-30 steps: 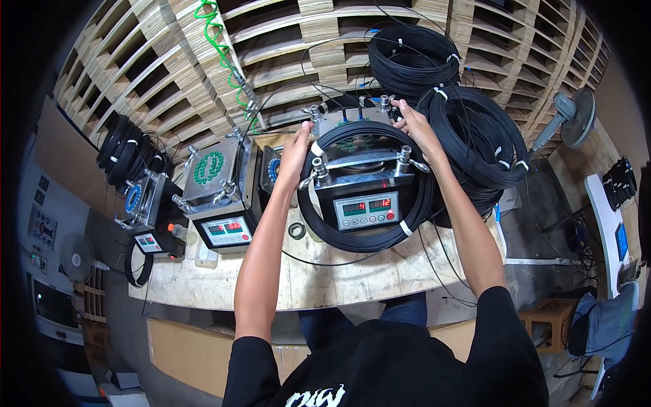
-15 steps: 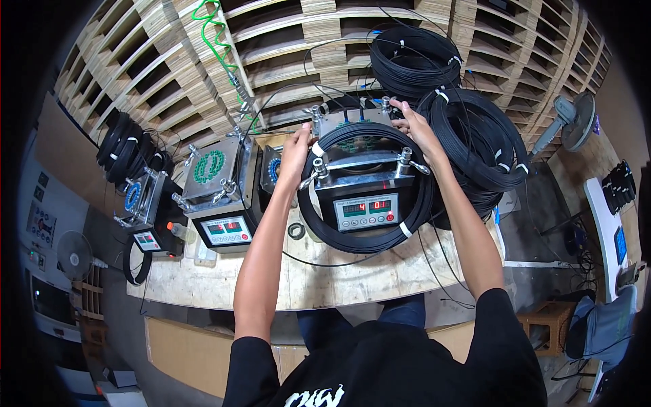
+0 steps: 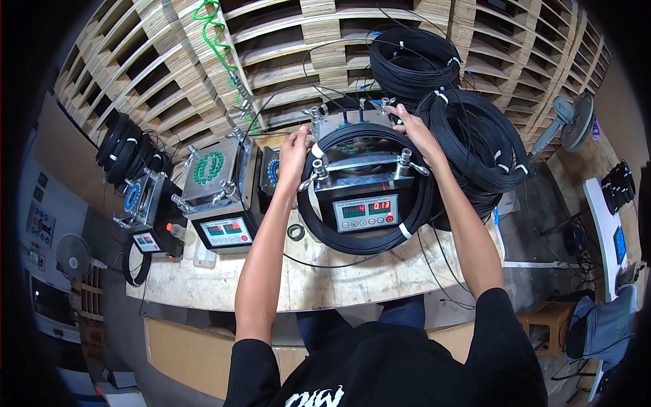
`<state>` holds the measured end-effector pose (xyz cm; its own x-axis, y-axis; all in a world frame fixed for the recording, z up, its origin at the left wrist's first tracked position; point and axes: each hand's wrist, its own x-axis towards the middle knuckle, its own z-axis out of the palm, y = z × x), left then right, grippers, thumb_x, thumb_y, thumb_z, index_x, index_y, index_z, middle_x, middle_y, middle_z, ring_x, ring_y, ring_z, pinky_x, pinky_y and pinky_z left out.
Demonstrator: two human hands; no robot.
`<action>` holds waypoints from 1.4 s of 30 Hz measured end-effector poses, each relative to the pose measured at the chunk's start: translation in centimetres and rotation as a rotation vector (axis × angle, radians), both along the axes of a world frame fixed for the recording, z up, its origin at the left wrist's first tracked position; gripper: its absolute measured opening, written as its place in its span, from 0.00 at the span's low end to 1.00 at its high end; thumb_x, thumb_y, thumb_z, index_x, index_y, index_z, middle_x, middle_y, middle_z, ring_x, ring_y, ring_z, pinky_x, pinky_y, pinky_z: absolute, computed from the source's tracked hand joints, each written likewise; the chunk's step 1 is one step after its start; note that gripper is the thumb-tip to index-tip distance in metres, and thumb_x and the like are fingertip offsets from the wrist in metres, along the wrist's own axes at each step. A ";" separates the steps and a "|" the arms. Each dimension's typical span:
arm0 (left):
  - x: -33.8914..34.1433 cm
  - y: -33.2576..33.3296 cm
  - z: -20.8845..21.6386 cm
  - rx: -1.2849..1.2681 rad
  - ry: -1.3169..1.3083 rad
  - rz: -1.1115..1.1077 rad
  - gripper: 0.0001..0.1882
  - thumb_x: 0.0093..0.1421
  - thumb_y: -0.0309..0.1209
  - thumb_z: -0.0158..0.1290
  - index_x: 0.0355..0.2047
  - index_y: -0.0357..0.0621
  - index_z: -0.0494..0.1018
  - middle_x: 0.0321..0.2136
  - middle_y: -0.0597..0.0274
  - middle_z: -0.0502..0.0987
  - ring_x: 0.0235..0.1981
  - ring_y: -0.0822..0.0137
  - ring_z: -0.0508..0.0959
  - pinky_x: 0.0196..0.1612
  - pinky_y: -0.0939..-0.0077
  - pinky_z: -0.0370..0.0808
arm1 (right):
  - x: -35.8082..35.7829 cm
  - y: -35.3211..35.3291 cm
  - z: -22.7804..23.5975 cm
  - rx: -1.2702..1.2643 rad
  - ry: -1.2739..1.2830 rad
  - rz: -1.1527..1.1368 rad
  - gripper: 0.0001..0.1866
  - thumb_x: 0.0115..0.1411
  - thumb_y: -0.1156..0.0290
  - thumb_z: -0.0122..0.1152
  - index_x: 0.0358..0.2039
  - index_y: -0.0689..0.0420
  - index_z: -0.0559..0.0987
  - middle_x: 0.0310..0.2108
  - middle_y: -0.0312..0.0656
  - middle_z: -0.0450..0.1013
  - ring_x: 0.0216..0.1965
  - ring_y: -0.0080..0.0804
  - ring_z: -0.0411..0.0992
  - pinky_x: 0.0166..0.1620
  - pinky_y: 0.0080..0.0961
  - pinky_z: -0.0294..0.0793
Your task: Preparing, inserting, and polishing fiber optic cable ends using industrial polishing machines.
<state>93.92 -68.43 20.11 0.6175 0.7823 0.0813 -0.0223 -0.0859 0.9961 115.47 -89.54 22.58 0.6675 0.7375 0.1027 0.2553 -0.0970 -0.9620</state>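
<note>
In front of me stands a polishing machine [image 3: 366, 214] with a lit red display and a metal top plate held by corner posts. A black cable coil [image 3: 346, 245], bound with white ties, hangs around its front posts. My left hand [image 3: 296, 154] is closed beside the rear left post [image 3: 315, 117], its fingertips partly hidden. On the other side, my right hand [image 3: 415, 134] curls by the rear right post [image 3: 386, 106], index finger near the post's top. What the fingers of either hand grip is hidden. Green connectors [image 3: 356, 145] sit on the plate inside the coil.
Two similar machines, a larger one [image 3: 227, 230] and a smaller one [image 3: 146, 242], stand to the left. Large black cable coils [image 3: 475, 136] are stacked at right. A black ring [image 3: 296, 232] lies on the wooden table [image 3: 319, 288]. Loose cables hang over the front edge.
Both hands stay at the rear posts, with only slight shifts of the fingers. The machine's red right-hand readout has changed. The coil has not visibly moved.
</note>
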 end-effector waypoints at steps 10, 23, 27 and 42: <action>-0.2 -0.9 1.3 -0.094 0.021 -0.160 0.34 0.73 0.56 0.42 0.61 0.38 0.73 0.41 0.55 0.80 0.39 0.70 0.77 0.44 0.76 0.74 | 1.1 -0.4 -0.7 0.087 0.048 -0.046 0.36 0.74 0.38 0.39 0.68 0.53 0.70 0.40 0.48 0.80 0.31 0.20 0.69 0.37 0.18 0.69; 0.0 0.2 -0.2 0.005 0.009 -0.008 0.30 0.73 0.54 0.44 0.57 0.41 0.77 0.40 0.56 0.82 0.38 0.70 0.79 0.45 0.75 0.74 | 0.5 -0.4 0.1 -0.008 0.099 0.087 0.35 0.74 0.38 0.35 0.66 0.48 0.73 0.45 0.50 0.80 0.49 0.29 0.75 0.56 0.25 0.68; -0.1 -0.2 -0.1 -0.070 -0.062 -0.070 0.32 0.73 0.54 0.44 0.60 0.39 0.73 0.41 0.53 0.81 0.41 0.69 0.79 0.48 0.75 0.74 | 0.0 -0.2 -0.1 0.068 0.078 0.032 0.34 0.74 0.39 0.36 0.67 0.47 0.73 0.47 0.50 0.80 0.45 0.26 0.73 0.52 0.24 0.70; 0.0 0.6 -0.4 -0.021 0.063 -0.017 0.36 0.71 0.61 0.44 0.55 0.39 0.78 0.38 0.51 0.81 0.37 0.66 0.78 0.46 0.74 0.73 | 0.4 -0.3 -0.1 0.006 0.083 0.032 0.34 0.74 0.39 0.35 0.67 0.48 0.73 0.40 0.44 0.78 0.42 0.25 0.72 0.53 0.25 0.70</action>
<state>93.94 -67.86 19.66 0.6345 0.7725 0.0258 0.0391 -0.0654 0.9971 115.89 -89.85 22.47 0.6498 0.7583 0.0523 0.1776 -0.0846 -0.9805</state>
